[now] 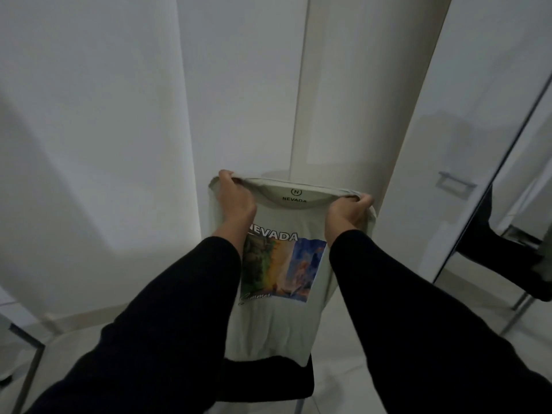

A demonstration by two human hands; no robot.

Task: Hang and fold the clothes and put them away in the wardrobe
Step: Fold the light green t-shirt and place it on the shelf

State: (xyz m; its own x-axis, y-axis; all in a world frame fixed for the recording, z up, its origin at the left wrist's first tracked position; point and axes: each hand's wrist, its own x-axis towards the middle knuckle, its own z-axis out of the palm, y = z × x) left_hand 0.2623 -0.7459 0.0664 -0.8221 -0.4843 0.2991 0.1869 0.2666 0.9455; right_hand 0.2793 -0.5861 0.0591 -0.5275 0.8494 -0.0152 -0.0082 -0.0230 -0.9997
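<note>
Now hands (291,203) grip T-shirt (277,324) shoulders.

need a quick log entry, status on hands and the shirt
Left hand and right hand each grip the t-shirt at the shoulders. Shirt hangs, print toward camera. Black chair below; closed white doors ahead.

Dim, greyish light; soft shadows on wall (89,144); wide-angle bend at edges; slight blur.

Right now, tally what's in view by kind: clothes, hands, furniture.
Clothes: 1, a pale green T-shirt with a Nevada print, held up by its shoulders
Hands: 2, left hand and right hand, both gripping it
Furniture: 1, a black chair below
Total: 4
</note>
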